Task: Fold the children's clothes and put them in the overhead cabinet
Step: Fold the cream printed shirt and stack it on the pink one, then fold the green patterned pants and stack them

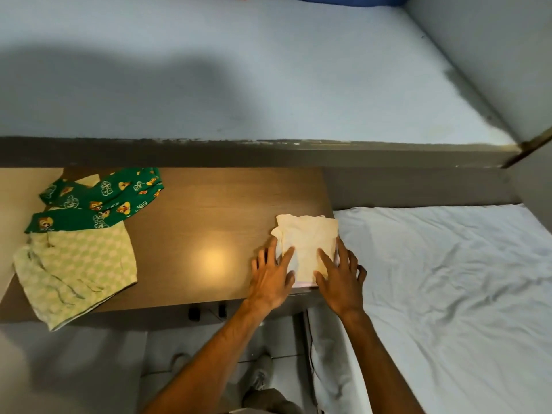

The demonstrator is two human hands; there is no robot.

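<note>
Two hands press flat on a folded cream cloth (307,243).
Left hand (273,280) and right hand (339,282) lie open, fingers spread, on the tabletop (209,210); green clothes (98,201) sit far left.

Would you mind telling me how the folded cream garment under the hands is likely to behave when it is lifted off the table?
The cream garment looks thin and soft, so it would probably sag and unfold unless supported underneath. It seems light. Both hands, left and right, lie flat on it.
</note>
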